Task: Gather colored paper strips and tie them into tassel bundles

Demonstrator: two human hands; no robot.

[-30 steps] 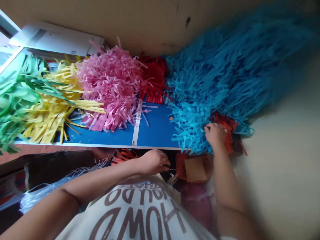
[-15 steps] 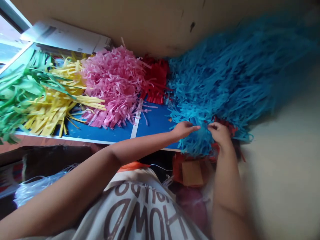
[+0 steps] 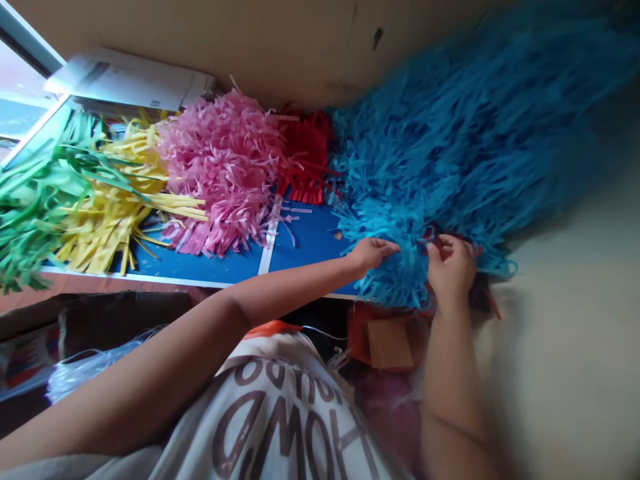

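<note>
A small bunch of light blue cut fringe hangs over the front edge of the table. At its upper part, my left hand pinches the blue strips between thumb and fingers. My right hand is just to the right, its fingers curled in by the thumb; what they hold, if anything, is too small to make out. Dark red strips show behind the right fingertips. Beyond both hands rises a large heap of blue fringe against the wall.
Along the blue table lie red fringe, pink fringe, yellow fringe and green fringe. White flat packages lie at the back left. Below the front edge are a brown cardboard piece and white string.
My right hand has moved right, away from my left hand, and sits closer to the red strips. The left hand stays nearly in place at the blue fringe.
</note>
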